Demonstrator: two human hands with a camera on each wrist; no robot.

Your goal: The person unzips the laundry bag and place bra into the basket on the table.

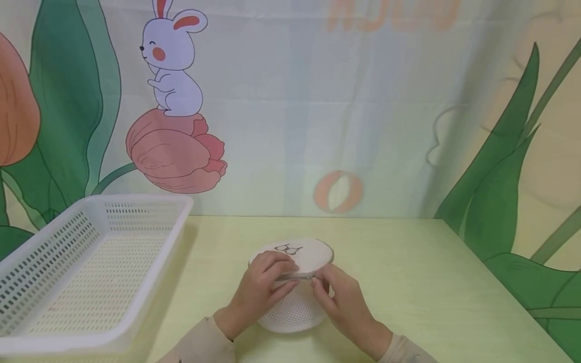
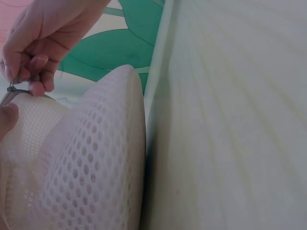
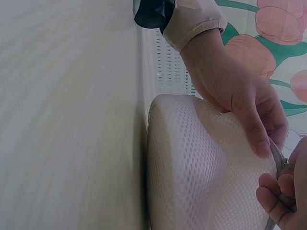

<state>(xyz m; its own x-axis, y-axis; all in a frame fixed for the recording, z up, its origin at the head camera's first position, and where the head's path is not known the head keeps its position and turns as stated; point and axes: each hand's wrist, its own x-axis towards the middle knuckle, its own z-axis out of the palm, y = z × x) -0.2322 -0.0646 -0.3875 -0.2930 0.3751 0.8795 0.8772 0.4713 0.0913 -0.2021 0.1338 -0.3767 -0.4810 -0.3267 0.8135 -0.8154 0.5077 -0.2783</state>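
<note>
A white mesh laundry bag (image 1: 292,307), round and drum-shaped, stands upright on the table. Its pale lid (image 1: 313,252) bears a dark drawing like a pair of glasses, and a grey zipper (image 2: 19,92) runs round the rim. My left hand (image 1: 263,282) grips that rim, fingers over the lid and thumb below it. At the near right of the rim, my right hand (image 1: 342,300) pinches the small metal zipper pull (image 3: 286,164). The mesh side looks dented in both wrist views. Whatever the bag may hold cannot be made out clearly.
A white perforated plastic basket (image 1: 159,272) stands on the table to the left. Behind the pale yellow table (image 1: 431,292) hangs a curtain (image 1: 254,126) printed with a rabbit, tulips and leaves.
</note>
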